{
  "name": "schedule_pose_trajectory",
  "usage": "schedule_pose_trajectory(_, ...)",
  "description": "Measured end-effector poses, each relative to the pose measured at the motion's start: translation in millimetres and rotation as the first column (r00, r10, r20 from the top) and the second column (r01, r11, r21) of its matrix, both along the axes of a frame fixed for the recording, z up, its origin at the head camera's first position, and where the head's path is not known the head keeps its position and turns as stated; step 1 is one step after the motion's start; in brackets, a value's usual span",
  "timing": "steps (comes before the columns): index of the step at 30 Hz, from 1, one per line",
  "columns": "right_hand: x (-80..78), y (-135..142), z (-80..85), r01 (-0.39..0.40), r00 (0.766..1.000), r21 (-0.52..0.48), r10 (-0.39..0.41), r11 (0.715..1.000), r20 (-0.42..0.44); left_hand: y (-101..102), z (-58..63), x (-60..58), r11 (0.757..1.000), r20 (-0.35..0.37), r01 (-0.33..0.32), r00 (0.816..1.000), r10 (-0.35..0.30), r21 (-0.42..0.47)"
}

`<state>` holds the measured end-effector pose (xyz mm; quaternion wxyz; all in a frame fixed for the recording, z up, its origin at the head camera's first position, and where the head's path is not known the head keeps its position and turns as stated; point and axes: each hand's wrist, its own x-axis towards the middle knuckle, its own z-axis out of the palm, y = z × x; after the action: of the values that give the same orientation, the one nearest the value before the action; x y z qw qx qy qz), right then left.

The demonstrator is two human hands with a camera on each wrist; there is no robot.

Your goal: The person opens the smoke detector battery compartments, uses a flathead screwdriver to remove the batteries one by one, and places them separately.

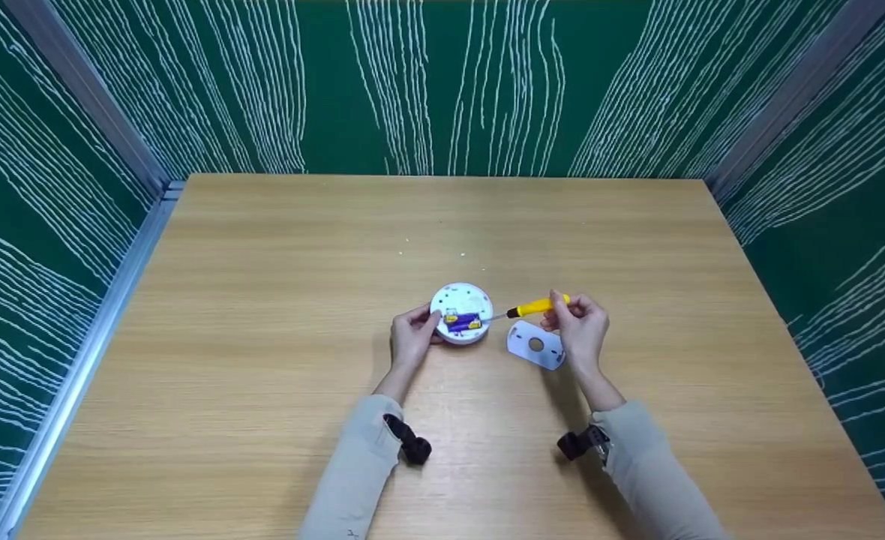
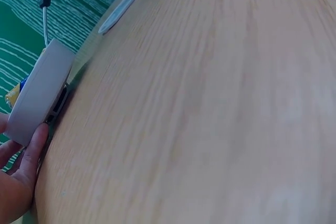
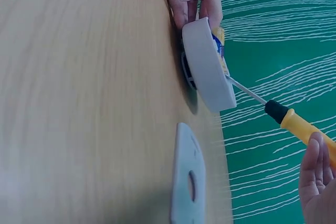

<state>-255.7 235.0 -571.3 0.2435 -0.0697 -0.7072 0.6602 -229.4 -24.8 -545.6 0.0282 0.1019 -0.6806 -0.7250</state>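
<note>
Green wall panels [image 1: 607, 97] with white vertical-running lines border the bench [image 1: 300, 247], which has a wood-grain surface. Two pale sleeves [image 1: 356, 465] extend over the near edge, each fitted with a black wrist camera [image 1: 415, 450]. The left hand [image 1: 411, 337] grasps the rim of a round white unit [image 1: 459, 295], thumb at the face and fingers behind. The unit is located near the bench middle, tilted, battery side up; contact between its underside and the bench cannot be determined. The right hand [image 1: 581, 330] grips the yellow handle of a screwdriver [image 1: 536, 306] between thumb and fingers. The shaft points toward the unit, its tip at the battery side. A white plate [image 1: 521, 339] with a central hole lies on the bench beside the unit, below the screwdriver. Two purple-and-yellow batteries [image 1: 461, 318] sit side by side in the unit.
</note>
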Motion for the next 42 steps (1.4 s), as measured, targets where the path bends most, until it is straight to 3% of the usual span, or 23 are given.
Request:
schedule_pose_trajectory(10,4.5,1,-1.1,0.036,0.996,-0.075,-0.029,0.997,0.088,-1,3.5,2.4,1.0,0.003,0.007,1.0,-0.007,0.003)
schedule_pose_trajectory(17,8.7,1,5.0,0.063,0.982,-0.23,-0.019,0.971,0.189,0,0.3,1.9,1.0,-0.003,0.001,1.0,-0.001,-0.023)
schedule_pose_trajectory(24,13.0,1,9.3,0.092,0.965,-0.217,-0.033,0.972,0.26,1,1.6,2.5,1.0,-0.012,-0.005,1.0,0.005,-0.017)
schedule_pose_trajectory(30,6.9,6,4.3,0.032,0.981,-0.238,0.016,0.971,0.195,1,1.1,1.5,1.0,-0.005,-0.007,1.0,0.007,-0.005)
schedule_pose_trajectory(35,3.4,6,7.0,-0.054,0.992,-0.155,0.07,0.986,0.101,1,0.1,1.0,1.0,-0.011,-0.012,1.0,0.012,0.002)
schedule_pose_trajectory(37,15.6,-3,31.9,-0.13,0.987,-0.176,0.144,0.976,0.074,1,0.0,1.1,1.0,-0.012,-0.011,1.0,0.011,0.006)
schedule_pose_trajectory(42,15.3,-3,33.2,-0.103,0.982,-0.17,0.128,0.98,0.142,0,-0.3,1.4,1.0,-0.007,-0.013,1.0,0.013,-0.002)
